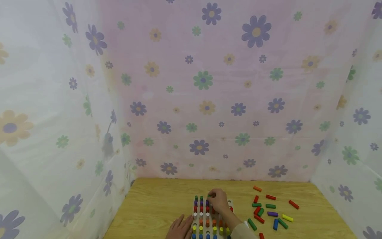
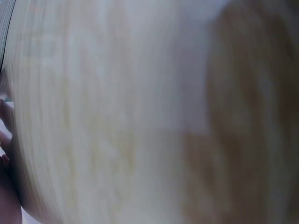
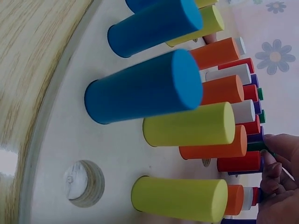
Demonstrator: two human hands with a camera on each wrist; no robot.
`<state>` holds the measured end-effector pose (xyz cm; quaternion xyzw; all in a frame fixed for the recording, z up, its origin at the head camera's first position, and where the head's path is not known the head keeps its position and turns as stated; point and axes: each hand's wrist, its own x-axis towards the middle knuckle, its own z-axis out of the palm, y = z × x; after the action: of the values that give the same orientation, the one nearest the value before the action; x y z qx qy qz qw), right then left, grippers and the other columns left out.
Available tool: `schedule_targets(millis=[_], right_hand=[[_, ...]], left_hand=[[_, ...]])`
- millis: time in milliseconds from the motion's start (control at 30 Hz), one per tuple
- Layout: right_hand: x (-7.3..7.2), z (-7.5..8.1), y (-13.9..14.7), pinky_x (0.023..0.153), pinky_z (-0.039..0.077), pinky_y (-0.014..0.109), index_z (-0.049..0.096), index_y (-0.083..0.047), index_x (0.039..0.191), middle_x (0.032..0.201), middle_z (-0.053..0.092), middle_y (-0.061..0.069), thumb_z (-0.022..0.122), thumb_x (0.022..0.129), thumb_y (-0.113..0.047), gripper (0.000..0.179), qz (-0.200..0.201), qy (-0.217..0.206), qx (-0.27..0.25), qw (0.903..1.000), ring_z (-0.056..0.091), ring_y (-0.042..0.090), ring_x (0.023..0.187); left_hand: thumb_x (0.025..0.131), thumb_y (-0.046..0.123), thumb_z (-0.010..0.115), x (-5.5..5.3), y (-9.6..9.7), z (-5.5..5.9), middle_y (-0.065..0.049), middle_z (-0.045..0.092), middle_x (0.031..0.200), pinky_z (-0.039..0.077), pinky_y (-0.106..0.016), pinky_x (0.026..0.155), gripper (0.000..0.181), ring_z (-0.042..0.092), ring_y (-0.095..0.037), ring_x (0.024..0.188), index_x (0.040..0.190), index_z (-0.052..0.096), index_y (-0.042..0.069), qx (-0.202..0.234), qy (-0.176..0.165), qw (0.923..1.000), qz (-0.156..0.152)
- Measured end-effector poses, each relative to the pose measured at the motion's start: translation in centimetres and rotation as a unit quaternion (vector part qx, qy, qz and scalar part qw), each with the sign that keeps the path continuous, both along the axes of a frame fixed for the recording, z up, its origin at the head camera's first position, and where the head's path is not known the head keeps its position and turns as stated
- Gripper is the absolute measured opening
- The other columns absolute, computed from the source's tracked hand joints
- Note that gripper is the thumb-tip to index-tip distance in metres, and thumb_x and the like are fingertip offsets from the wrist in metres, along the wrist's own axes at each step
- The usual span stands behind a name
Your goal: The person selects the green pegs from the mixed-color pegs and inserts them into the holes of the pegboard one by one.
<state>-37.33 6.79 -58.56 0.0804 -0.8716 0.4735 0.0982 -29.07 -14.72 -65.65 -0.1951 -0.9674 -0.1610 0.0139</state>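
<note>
A white pegboard [image 3: 119, 149] holds rows of upright round pegs in green, purple, red, white, orange, yellow and blue. At its far row my right hand [image 1: 219, 200] pinches a green peg [image 3: 258, 146] between thumb and fingers, beside two standing green pegs [image 1: 198, 198]. My left hand [image 1: 180, 229] lies with fairly straight fingers at the board's left edge. In the right wrist view, blue pegs [image 3: 140, 88] and yellow pegs [image 3: 180, 199] stand large in front, near an empty hole [image 3: 85, 183]. The left wrist view shows mostly blurred wood grain.
Loose pegs lie scattered on the wooden table [image 1: 158, 196] to the right of the board, among them a yellow peg [image 1: 287, 218], a blue peg [image 1: 275, 224], a purple peg [image 1: 272, 214] and several red and green ones. Flower-patterned sheets [image 1: 206, 93] enclose the table's back and sides.
</note>
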Motion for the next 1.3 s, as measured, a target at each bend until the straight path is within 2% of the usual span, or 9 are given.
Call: schedule_targets(millis=[367,633,967,1100,1300], right_hand=[[0.06,0.35,0.03,0.053,0.046,0.028,0.07,-0.002,0.088,0.074,0.058,0.0,0.071,0.082,-0.005,0.008,0.001,0.016,0.001,0.9999,0.052,0.011,0.064],[0.22,0.31,0.15,0.06,0.051,0.033,0.071,-0.001,0.094,0.084,0.066,0.004,0.068,0.085,-0.008,0.012,0.016,0.006,0.0,0.9999,0.06,0.017,0.074],[0.28,0.44,0.35,0.058,0.05,0.032,0.072,-0.002,0.09,0.082,0.065,0.002,0.068,0.084,-0.007,0.008,0.016,0.012,0.007,0.9998,0.059,0.015,0.071],[0.37,0.56,0.39,0.057,0.05,0.031,0.071,-0.002,0.088,0.08,0.064,0.003,0.068,0.084,-0.006,0.007,0.019,0.006,0.008,0.9998,0.058,0.014,0.069],[0.22,0.58,0.51,0.056,0.049,0.03,0.07,-0.001,0.087,0.078,0.063,0.002,0.068,0.084,-0.005,0.005,0.024,-0.001,0.01,0.9997,0.057,0.014,0.068]], left_hand=[[0.099,0.056,0.024,-0.21,-0.02,0.06,0.011,0.046,0.141,0.034,-0.053,0.102,0.055,0.04,-0.031,0.13,0.143,0.042,0.028,-0.01,0.003,0.9999,-0.003],[0.099,0.056,0.022,-0.2,0.0,-0.18,0.012,0.047,0.139,0.035,-0.053,0.1,0.055,0.041,-0.03,0.13,0.142,0.043,0.029,-0.011,0.011,0.9999,0.001],[0.097,0.06,0.019,-0.28,0.15,-0.35,0.013,0.045,0.141,0.033,-0.053,0.102,0.059,0.038,-0.029,0.132,0.143,0.042,0.03,-0.022,-0.011,0.9996,0.01],[0.096,0.062,0.017,-0.15,0.18,-0.29,0.014,0.046,0.14,0.034,-0.052,0.102,0.06,0.039,-0.028,0.131,0.142,0.043,0.031,-0.028,-0.003,0.9995,0.016],[0.098,0.058,0.019,-0.13,0.08,-0.24,0.012,0.047,0.139,0.035,-0.053,0.1,0.058,0.041,-0.028,0.13,0.142,0.043,0.03,-0.025,0.014,0.9995,0.009]])
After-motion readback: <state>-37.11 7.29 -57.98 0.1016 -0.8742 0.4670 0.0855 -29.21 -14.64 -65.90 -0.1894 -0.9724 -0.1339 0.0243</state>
